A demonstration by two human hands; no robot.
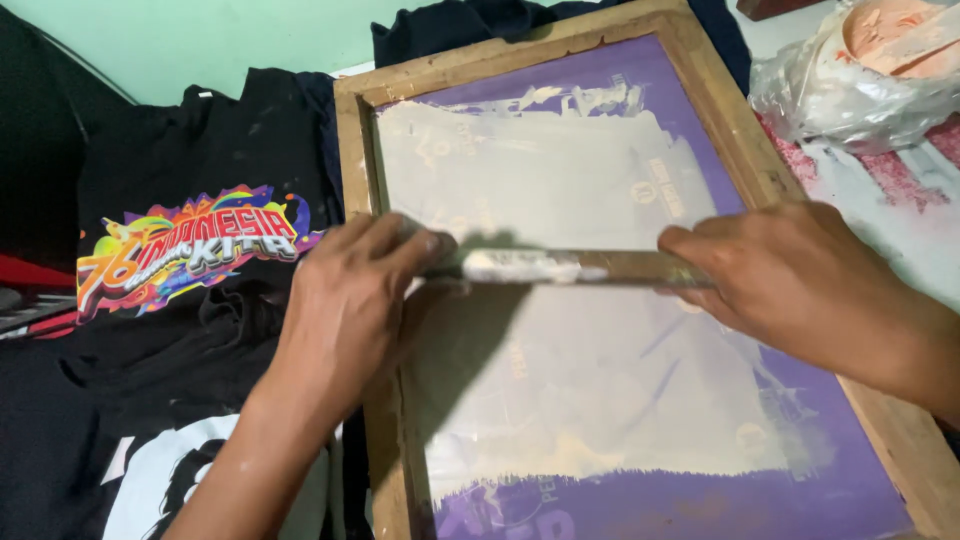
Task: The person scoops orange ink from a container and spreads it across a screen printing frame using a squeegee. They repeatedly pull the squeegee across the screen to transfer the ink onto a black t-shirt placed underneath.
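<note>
A wooden-framed printing screen (pixel 372 420) with a purple mesh lies in front of me, its middle smeared with white ink (pixel 560 180). Across the mesh lies a long squeegee (pixel 545 267), coated with white ink. My left hand (pixel 350 305) grips its left end and my right hand (pixel 790 270) grips its right end. The blade sits about halfway down the screen, touching the mesh.
Black T-shirts lie to the left, one with a colourful print (pixel 190 245), another with a white print (pixel 160 480). A plastic-wrapped tub of pinkish ink (pixel 870 60) stands at the top right on a stained white surface (pixel 900 200). A dark cloth lies behind the frame.
</note>
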